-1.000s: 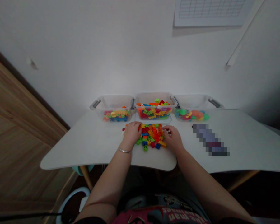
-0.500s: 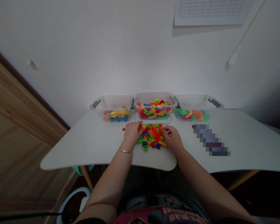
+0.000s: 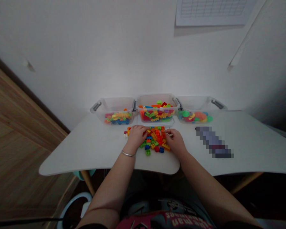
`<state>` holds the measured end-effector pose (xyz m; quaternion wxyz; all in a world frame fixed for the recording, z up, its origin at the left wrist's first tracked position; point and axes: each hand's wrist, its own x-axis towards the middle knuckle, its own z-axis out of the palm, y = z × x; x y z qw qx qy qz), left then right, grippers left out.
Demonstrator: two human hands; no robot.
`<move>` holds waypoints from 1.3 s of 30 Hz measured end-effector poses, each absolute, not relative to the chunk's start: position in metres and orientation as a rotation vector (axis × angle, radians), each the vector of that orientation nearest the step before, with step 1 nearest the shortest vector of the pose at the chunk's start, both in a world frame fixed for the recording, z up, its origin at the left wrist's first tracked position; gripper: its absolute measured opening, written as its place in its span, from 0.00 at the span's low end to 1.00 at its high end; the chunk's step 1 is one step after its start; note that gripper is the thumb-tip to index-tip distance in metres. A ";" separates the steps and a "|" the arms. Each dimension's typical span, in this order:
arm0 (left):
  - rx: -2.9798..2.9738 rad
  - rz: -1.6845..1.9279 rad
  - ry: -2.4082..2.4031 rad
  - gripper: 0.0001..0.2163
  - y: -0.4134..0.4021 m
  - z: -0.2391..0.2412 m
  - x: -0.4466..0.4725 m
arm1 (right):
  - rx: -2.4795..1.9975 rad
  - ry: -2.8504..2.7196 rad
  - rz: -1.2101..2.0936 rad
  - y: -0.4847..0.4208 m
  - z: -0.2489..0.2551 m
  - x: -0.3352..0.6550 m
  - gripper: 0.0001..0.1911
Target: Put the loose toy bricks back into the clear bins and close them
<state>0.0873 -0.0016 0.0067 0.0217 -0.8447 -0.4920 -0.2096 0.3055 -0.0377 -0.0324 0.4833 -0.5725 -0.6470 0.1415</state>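
A loose pile of toy building bricks [image 3: 154,140] in orange, red, green, yellow and blue lies on the white table between my hands. At its left side, my left hand [image 3: 137,137] reaches in with fingers curved and closed around a small yellow-orange brick at the pile's upper left. My right hand [image 3: 176,141] comes in from the right, thumb and forefinger pinched on an orange brick at the pile's edge. The held bricks are mostly covered by my fingers. A few bricks [image 3: 126,132] show beyond my left hand.
Behind the pile, three clear plastic bins stand against the wall: a left bin [image 3: 102,116] with mixed pieces, a middle bin [image 3: 157,109] full of bricks, and a right bin [image 3: 219,109] with rounded pieces. A blurred-out flat object [image 3: 213,141] lies on the table [image 3: 252,143] at right.
My left fingers have shifted slightly to the right and down over the pile, uncovering more bricks on the left. My right fingers have drawn closer to the pile's edge. The view has moved slightly.
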 end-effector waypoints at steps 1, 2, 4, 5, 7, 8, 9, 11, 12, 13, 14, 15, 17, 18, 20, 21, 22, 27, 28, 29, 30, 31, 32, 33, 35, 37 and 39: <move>-2.625 -0.633 -1.523 0.12 -0.001 0.007 0.088 | -1.393 -1.576 0.346 -0.038 -0.033 0.305 0.10; -2.620 -0.624 -1.535 0.12 -0.001 0.007 0.088 | -1.389 -1.574 0.346 -0.037 -0.033 0.305 0.10; -2.601 -0.631 -1.577 0.10 0.000 0.008 0.088 | -1.384 -1.567 0.343 -0.037 -0.033 0.305 0.09; -2.597 -0.645 -1.594 0.09 0.000 0.008 0.088 | -1.384 -1.562 0.340 -0.037 -0.033 0.305 0.09; -2.594 -0.704 -1.621 0.08 0.001 0.008 0.087 | -1.388 -1.556 0.336 -0.037 -0.033 0.305 0.09; -2.588 -0.752 -1.636 0.08 0.001 0.008 0.086 | -1.390 -1.556 0.338 -0.037 -0.032 0.305 0.09; -2.579 -0.808 -1.653 0.08 0.001 0.008 0.085 | -1.392 -1.557 0.340 -0.038 -0.032 0.305 0.09; -2.560 -0.940 -1.687 0.09 0.001 0.009 0.084 | -1.394 -1.558 0.345 -0.038 -0.031 0.305 0.09; -2.548 -1.019 -1.703 0.09 0.000 0.009 0.084 | -1.394 -1.559 0.348 -0.038 -0.031 0.305 0.09; -2.532 -1.109 -1.716 0.10 0.000 0.010 0.084 | -1.396 -1.560 0.351 -0.038 -0.030 0.305 0.10; -2.507 -1.205 -1.731 0.10 0.000 0.010 0.084 | -1.397 -1.561 0.355 -0.038 -0.030 0.305 0.10; -2.472 -1.303 -1.747 0.11 0.000 0.011 0.083 | -1.398 -1.560 0.358 -0.038 -0.030 0.305 0.10; -2.380 -1.475 -1.792 0.11 0.000 0.013 0.083 | -1.396 -1.556 0.360 -0.039 -0.029 0.305 0.10; -2.339 -1.543 -1.819 0.11 0.001 0.013 0.083 | -1.395 -1.553 0.357 -0.039 -0.029 0.306 0.09; -2.278 -1.664 -1.880 0.10 0.003 0.015 0.082 | -1.391 -1.553 0.354 -0.038 -0.028 0.306 0.09; -2.258 -1.735 -1.904 0.10 0.004 0.015 0.083 | -1.391 -1.555 0.354 -0.038 -0.028 0.306 0.09; -2.238 -1.819 -1.920 0.09 0.005 0.016 0.083 | -1.390 -1.556 0.354 -0.038 -0.028 0.306 0.09; -2.118 -2.273 -1.846 0.06 0.013 0.027 0.097 | -1.379 -1.560 0.362 -0.039 -0.027 0.305 0.09; -2.135 -2.332 -1.813 0.06 0.017 0.032 0.100 | -1.381 -1.559 0.364 -0.039 -0.027 0.305 0.10; -2.163 -2.377 -1.779 0.06 0.021 0.037 0.104 | -1.386 -1.558 0.366 -0.039 -0.028 0.305 0.10; -2.189 -2.406 -1.750 0.06 0.026 0.044 0.107 | -1.392 -1.555 0.367 -0.039 -0.028 0.305 0.10; -2.198 -2.413 -1.728 0.06 0.031 0.051 0.109 | -1.397 -1.552 0.367 -0.039 -0.028 0.306 0.10; -2.178 -2.399 -1.714 0.06 0.037 0.059 0.110 | -1.399 -1.548 0.367 -0.038 -0.028 0.306 0.10; -2.181 -2.343 -1.702 0.06 0.044 0.066 0.110 | -1.400 -1.546 0.369 -0.038 -0.028 0.306 0.10; -2.190 -2.180 -1.687 0.07 0.057 0.080 0.109 | -1.400 -1.544 0.371 -0.038 -0.028 0.307 0.10; -2.218 -1.965 -1.745 0.10 0.068 0.090 0.107 | -1.404 -1.550 0.375 -0.038 -0.028 0.308 0.09; -2.220 -1.689 -1.887 0.11 0.078 0.098 0.106 | -1.404 -1.562 0.380 -0.038 -0.028 0.308 0.10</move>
